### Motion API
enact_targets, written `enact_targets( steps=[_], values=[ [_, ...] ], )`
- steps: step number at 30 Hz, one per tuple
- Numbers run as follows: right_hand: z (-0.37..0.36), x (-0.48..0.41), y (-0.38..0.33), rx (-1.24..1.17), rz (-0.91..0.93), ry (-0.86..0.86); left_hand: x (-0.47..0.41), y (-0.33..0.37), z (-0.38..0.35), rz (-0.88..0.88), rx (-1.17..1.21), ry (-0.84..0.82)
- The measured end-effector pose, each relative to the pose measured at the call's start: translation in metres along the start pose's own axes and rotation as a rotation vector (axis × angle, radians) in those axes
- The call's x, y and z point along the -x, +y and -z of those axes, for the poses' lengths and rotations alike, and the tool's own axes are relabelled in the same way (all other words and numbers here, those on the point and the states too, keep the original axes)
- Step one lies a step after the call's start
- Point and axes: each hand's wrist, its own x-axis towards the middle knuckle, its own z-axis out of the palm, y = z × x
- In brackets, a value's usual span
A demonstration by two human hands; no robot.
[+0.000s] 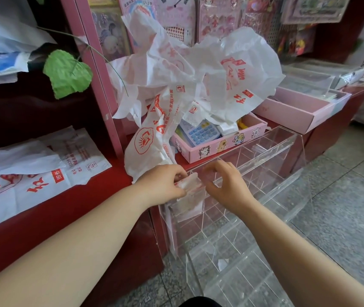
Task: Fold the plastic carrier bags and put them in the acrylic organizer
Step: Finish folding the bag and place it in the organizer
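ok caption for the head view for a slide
Left hand and right hand slot a folded bag into the organizer, loose bags piled behind.

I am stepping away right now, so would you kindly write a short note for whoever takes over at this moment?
Left hand: pinches the left end of the folded bag.
Right hand: holds its right end.
The bag is at the mouth of the nearest left compartment of the acrylic organizer. White plastic shows through the wall below; I cannot tell if it is the same bag.
Done: this bag is folded.
Left: push it in, then fold the crumpled bags heaped behind and the flat bags on the left shelf.
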Motion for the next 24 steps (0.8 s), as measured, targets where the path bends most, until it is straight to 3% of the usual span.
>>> enact_targets(
  steps=[6,12,24],
  values=[
    [-0.01,0.0,-0.005,0.022,0.037,-0.063,0.004,-0.006,-0.006,-0.028,0.051,0.058],
    [-0.011,0.002,-0.01,0.046,0.034,-0.04,0.025,-0.025,-0.011,-0.051,0.182,0.322],
    [0.001,-0.006,-0.059,0.129,-0.06,-0.076,0.111,-0.101,0.019,0.059,-0.042,0.619]
  ],
)
